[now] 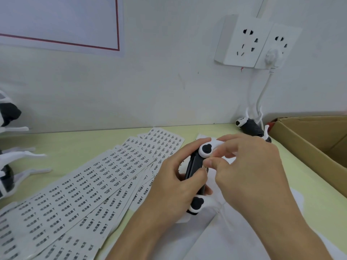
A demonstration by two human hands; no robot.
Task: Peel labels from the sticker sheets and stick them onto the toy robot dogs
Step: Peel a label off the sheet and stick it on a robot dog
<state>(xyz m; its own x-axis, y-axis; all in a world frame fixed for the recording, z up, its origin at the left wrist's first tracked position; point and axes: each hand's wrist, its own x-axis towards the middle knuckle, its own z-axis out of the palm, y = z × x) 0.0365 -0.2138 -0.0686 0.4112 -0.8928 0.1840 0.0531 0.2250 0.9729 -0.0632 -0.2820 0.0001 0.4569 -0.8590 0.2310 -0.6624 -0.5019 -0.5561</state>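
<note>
A black-and-white toy robot dog point(195, 166) lies on its side over the table's middle, my left hand point(174, 186) gripping its black body from the left. My right hand point(249, 166) reaches in from the right, its thumb and forefinger pinched together against the dog's body; any label between them is too small to see. Several long white sticker sheets point(90, 186) printed with rows of small black labels fan out across the table point(78, 145) to the left of my hands.
Another toy dog point(251, 127) lies by the wall at the back right, next to an open cardboard box point(308, 136). More toy dogs point(7, 166) stand at the left edge. Wall sockets point(249, 44) with a white cable hang above. White paper point(225, 231) lies under my forearms.
</note>
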